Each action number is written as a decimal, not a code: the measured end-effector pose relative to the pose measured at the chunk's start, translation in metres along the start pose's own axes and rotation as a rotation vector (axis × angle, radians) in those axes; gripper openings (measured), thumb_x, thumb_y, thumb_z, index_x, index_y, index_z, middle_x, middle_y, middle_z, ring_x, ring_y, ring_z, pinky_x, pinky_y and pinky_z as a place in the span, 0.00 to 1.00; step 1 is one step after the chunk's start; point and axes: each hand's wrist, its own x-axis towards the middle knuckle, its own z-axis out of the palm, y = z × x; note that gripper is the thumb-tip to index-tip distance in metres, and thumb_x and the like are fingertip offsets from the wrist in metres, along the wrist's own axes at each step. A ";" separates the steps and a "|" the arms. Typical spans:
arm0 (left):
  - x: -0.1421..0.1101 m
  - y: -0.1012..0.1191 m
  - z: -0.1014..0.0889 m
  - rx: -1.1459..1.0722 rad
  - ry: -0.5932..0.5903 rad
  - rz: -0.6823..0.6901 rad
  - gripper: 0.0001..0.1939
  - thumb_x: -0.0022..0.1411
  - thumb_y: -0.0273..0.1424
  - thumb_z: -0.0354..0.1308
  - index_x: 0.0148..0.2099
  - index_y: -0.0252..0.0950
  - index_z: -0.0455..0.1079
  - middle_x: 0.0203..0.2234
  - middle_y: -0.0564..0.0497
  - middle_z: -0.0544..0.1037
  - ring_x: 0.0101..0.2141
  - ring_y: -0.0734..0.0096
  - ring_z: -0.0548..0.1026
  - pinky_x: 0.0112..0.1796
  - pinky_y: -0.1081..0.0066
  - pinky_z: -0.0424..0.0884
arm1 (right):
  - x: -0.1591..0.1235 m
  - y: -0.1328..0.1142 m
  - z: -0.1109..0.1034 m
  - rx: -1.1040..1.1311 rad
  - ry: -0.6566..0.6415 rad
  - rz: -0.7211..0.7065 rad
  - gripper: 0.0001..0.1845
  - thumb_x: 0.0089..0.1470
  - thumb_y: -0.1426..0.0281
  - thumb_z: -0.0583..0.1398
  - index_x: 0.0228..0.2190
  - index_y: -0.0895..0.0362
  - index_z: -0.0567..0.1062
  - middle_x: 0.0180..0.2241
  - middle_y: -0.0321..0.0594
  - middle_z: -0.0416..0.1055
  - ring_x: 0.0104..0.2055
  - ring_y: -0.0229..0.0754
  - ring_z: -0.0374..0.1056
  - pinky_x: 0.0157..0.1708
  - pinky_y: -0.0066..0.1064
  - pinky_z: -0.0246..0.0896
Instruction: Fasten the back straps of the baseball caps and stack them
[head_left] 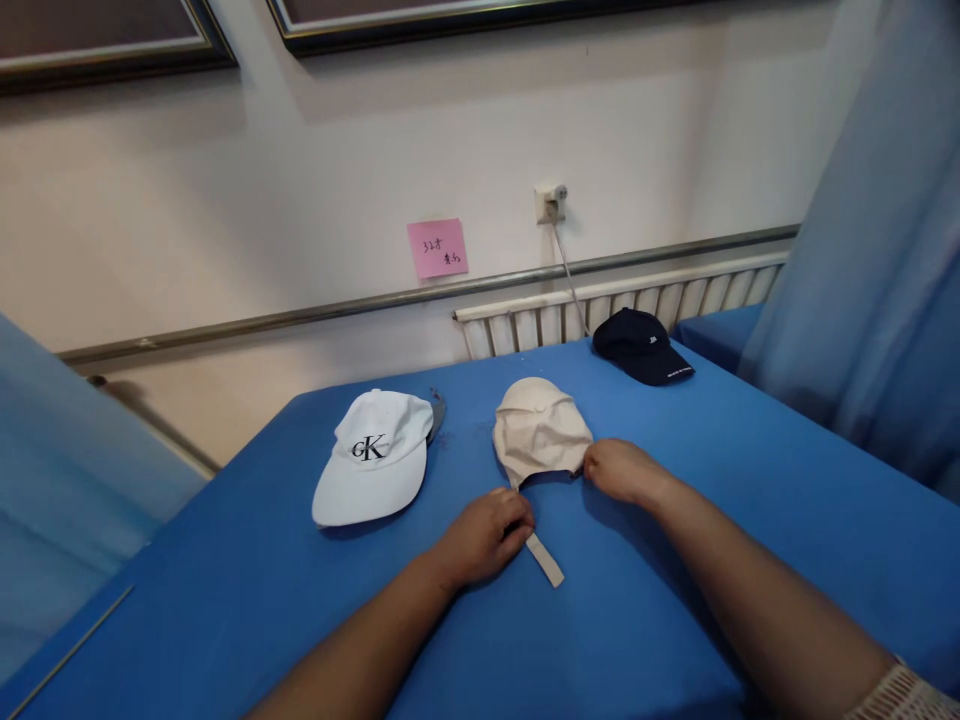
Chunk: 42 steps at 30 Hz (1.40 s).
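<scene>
A beige baseball cap [538, 428] lies on the blue table, its back opening turned toward me and its brim out of sight. My left hand [486, 535] is closed on the cap's strap [546, 560], whose loose end sticks out below the fingers. At the right edge of the opening, my right hand [619, 470] pinches the cap's rim; its fingertips are partly hidden. Left of these stands a white cap [379, 450] with black CK letters, brim toward me. A dark navy cap [641, 345] rests at the back right.
The blue table [465, 640] stands against a wall with a metal rail [337, 308], a radiator [525, 325] and a plugged-in socket [551, 204]. A pink note [438, 248] is stuck above the rail. Blue curtains [870, 280] hang on both sides.
</scene>
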 end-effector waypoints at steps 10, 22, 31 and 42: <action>0.001 -0.003 -0.001 -0.033 0.036 -0.005 0.07 0.62 0.30 0.51 0.43 0.38 0.68 0.37 0.47 0.75 0.38 0.65 0.70 0.42 0.67 0.64 | 0.003 -0.012 0.010 0.080 0.064 -0.145 0.12 0.46 0.75 0.61 0.36 0.54 0.73 0.33 0.39 0.75 0.33 0.40 0.67 0.30 0.27 0.49; 0.009 0.010 -0.015 -0.008 -0.006 0.001 0.12 0.62 0.40 0.55 0.35 0.37 0.69 0.32 0.48 0.74 0.35 0.66 0.69 0.39 0.68 0.63 | -0.002 -0.011 0.000 0.867 -0.154 -0.294 0.08 0.48 0.69 0.63 0.33 0.56 0.76 0.27 0.33 0.71 0.28 0.35 0.64 0.31 0.26 0.58; 0.010 0.003 -0.001 -0.218 0.376 -0.186 0.09 0.63 0.37 0.54 0.36 0.37 0.70 0.33 0.49 0.75 0.37 0.66 0.70 0.41 0.68 0.64 | -0.001 -0.025 0.016 1.012 -0.130 -0.271 0.08 0.45 0.67 0.64 0.30 0.56 0.78 0.26 0.34 0.73 0.29 0.36 0.66 0.33 0.28 0.60; 0.003 -0.006 0.000 -0.271 0.485 -0.261 0.09 0.62 0.36 0.55 0.35 0.37 0.74 0.30 0.51 0.77 0.35 0.67 0.70 0.38 0.70 0.64 | -0.011 -0.037 0.021 0.904 0.157 -0.255 0.11 0.49 0.68 0.62 0.36 0.53 0.79 0.34 0.37 0.73 0.34 0.38 0.67 0.37 0.30 0.62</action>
